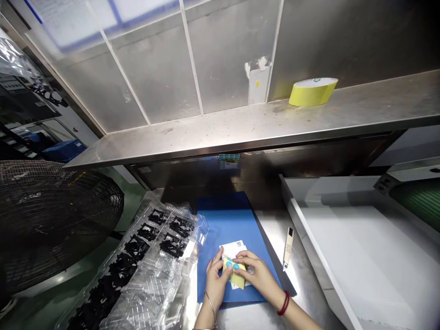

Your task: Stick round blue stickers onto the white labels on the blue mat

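A small yellow backing sheet with round blue stickers (238,280) is held between my two hands. My left hand (214,285) grips its left side, thumb over the front. From the right, my right hand (258,273) pinches at the sheet near the blue stickers; whether a sticker is lifted cannot be made out. Under the hands lies a white printed label card (233,248), partly covered, on a blue mat (223,224). A clear item, too covered to name, shows beside the right fingers.
Clear plastic trays (147,293) with several black plastic parts (173,245) stand left. A cream-coloured marker-like tool (288,247) and a large white tray (364,238) are right. A yellow tape roll (312,93) sits on the metal shelf (206,130). A black fan (58,220) stands far left.
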Demonstrator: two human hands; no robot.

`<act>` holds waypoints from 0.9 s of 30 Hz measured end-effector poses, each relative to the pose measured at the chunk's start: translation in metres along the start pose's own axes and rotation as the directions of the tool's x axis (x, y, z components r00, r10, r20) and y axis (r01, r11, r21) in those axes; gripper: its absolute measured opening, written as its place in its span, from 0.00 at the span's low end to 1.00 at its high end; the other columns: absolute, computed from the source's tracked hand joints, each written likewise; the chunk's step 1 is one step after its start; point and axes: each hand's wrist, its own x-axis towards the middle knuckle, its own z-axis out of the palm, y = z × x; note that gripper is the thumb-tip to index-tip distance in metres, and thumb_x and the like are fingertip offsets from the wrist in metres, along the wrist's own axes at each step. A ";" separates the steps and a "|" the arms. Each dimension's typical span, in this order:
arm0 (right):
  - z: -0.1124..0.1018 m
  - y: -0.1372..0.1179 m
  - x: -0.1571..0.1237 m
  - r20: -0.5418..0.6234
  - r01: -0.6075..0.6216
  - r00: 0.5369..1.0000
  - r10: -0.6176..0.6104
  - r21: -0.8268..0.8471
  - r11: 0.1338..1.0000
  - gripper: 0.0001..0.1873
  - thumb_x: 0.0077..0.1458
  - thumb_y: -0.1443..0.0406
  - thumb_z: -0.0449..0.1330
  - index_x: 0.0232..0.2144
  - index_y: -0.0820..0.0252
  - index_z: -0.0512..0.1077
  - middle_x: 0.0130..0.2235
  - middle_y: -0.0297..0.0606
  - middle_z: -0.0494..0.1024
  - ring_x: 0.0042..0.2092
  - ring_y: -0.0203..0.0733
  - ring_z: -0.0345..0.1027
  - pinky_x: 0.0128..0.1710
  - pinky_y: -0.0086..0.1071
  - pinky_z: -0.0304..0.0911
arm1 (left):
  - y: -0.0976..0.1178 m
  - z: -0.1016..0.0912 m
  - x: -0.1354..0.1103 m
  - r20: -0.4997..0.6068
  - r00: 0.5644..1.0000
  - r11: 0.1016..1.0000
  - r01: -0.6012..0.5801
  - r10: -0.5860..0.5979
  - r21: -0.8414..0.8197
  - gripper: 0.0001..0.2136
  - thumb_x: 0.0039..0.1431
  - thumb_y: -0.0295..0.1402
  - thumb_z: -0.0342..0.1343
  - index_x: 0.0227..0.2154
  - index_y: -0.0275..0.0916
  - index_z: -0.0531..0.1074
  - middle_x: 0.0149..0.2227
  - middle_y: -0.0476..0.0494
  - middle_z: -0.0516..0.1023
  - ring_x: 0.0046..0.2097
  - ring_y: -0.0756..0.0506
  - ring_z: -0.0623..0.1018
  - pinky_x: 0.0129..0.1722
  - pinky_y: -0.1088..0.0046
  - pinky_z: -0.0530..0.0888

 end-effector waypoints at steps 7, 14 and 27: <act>0.004 0.004 -0.004 -0.086 0.179 0.978 -0.191 -0.123 0.976 0.10 0.60 0.57 0.64 0.39 0.51 0.83 0.43 0.43 0.83 0.49 0.54 0.73 0.52 0.47 0.69 | -0.002 0.002 0.002 -0.015 1.000 0.999 0.023 -0.023 -0.044 0.16 0.55 0.42 0.55 0.40 0.43 0.82 0.64 0.32 0.68 0.67 0.32 0.65 0.69 0.39 0.50; 0.006 0.019 -0.010 -0.110 0.294 0.942 -0.318 -0.190 0.937 0.10 0.63 0.59 0.59 0.40 0.49 0.81 0.45 0.39 0.84 0.54 0.57 0.73 0.57 0.57 0.66 | -0.006 0.003 0.004 -0.007 0.999 0.996 0.032 -0.033 -0.085 0.18 0.55 0.44 0.55 0.41 0.42 0.81 0.64 0.31 0.69 0.68 0.31 0.64 0.70 0.40 0.47; -0.027 -0.018 0.026 -0.165 0.017 0.986 -0.030 -0.082 0.996 0.13 0.65 0.58 0.58 0.37 0.61 0.76 0.50 0.46 0.78 0.52 0.49 0.73 0.52 0.46 0.71 | 0.002 -0.003 -0.022 0.002 1.000 0.993 -0.031 0.031 -0.113 0.15 0.56 0.47 0.55 0.30 0.41 0.78 0.67 0.31 0.64 0.71 0.31 0.56 0.69 0.46 0.52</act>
